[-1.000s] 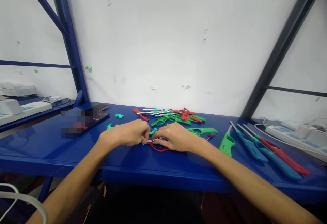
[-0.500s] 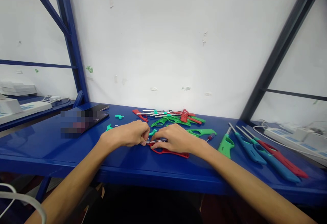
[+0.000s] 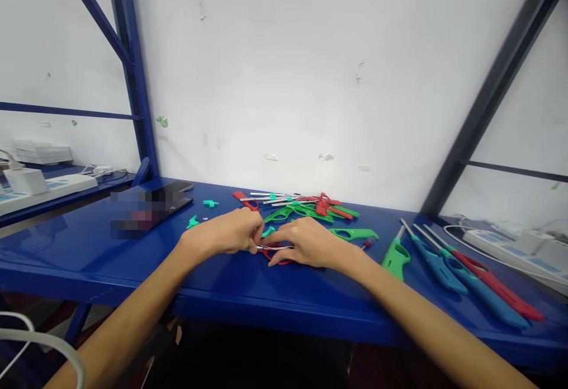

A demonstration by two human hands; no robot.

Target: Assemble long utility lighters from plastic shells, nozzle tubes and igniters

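Observation:
A red lighter casing half lies on the blue table, mostly covered by my right hand. The right thumb and fingers are bent around the casing. Thin wires run across it toward a small silver metal piece. My left hand is closed, its thumb and forefinger pinching that metal piece at the casing's left end. A teal plastic part lies just behind, between the hands. The far side of the casing and the right fingertips are partly hidden.
Behind my hands is a pile of green casing halves, red casing pieces and metal tubes. A screwdriver and several lighters lie right. Phones and teal parts lie left.
My right hand has settled lower over the red casing, hiding its right end, which showed before. My left hand keeps its pinch on the metal piece. The view has shifted slightly.

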